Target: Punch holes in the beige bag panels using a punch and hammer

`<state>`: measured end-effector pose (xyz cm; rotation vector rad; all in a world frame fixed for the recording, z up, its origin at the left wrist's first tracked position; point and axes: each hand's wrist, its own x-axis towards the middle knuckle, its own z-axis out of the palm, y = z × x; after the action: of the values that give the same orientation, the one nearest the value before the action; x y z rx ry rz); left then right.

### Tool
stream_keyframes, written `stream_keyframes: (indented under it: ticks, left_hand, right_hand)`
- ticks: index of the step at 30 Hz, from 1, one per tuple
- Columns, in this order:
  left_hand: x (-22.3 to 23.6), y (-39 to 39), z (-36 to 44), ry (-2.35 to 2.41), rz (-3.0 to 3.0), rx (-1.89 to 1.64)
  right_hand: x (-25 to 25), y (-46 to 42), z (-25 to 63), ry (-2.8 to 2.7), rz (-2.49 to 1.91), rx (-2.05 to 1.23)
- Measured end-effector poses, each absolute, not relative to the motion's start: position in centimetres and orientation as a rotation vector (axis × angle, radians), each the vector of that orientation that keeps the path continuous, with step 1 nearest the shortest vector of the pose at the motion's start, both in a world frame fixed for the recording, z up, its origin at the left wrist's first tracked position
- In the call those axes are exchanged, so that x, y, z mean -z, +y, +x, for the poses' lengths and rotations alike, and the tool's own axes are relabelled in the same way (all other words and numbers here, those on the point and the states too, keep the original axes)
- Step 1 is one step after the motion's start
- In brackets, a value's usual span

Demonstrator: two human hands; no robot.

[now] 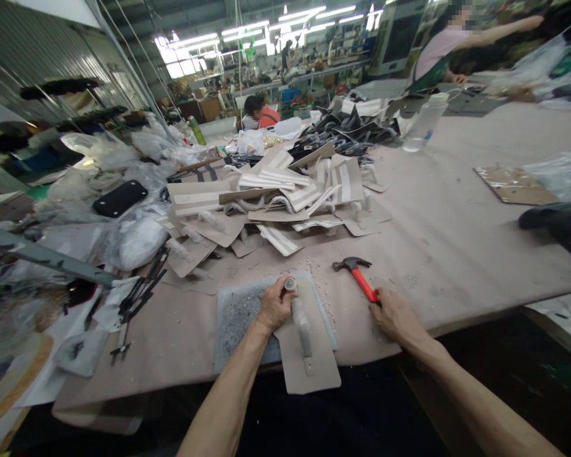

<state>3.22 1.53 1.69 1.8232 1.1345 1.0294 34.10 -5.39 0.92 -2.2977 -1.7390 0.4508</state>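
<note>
My left hand (275, 306) is closed around a short, round-topped metal tool (290, 284), held upright at the far end of a beige panel (321, 352). A plastic-wrapped carry handle (303, 327) runs along this panel, with a small riveted tab at its near end. Underneath lies a worn grey pad (240, 314); the panel's near end sticks out past the table edge. To the right, my right hand (394, 315) grips a claw hammer (361, 279) by its red handle. The hammer's head is low over the tabletop, pointing away; whether it touches is unclear. The tool's lower end is hidden.
Beyond the pad is a heap of beige panels with wrapped handles (276, 197). Plastic bags (137, 238) and dark strips (140, 292) lie at left. A clear bottle (423, 124) stands at the back right, near a co-worker (440, 54). Small crumbs surround the pad.
</note>
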Motion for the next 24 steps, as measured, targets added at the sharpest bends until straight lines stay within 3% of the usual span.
stream_keyframes:
  ticks: [5,9,12,18,24]
  left_hand:
    - [-1.5,1.6,3.1,1.12,1.867,-1.024]
    - [-1.4,1.6,3.1,1.127,1.85,-1.034]
    - [-1.5,1.6,3.0,1.139,1.858,-1.035]
    - [-1.5,1.5,3.1,1.16,1.873,-1.051]
    - [-1.5,1.5,3.2,1.186,1.896,-1.042]
  right_hand:
    - [-2.9,-5.0,32.8,-1.04,-1.956,-1.384]
    - [-5.1,-5.1,30.4,-0.733,-1.75,-1.655]
    - [-8.0,-5.5,28.5,-0.897,-1.74,-1.487]
    - [-12.8,-6.2,26.5,-1.803,-1.687,-0.535]
    - [-14.0,-6.2,26.2,-2.246,-1.703,-0.393]
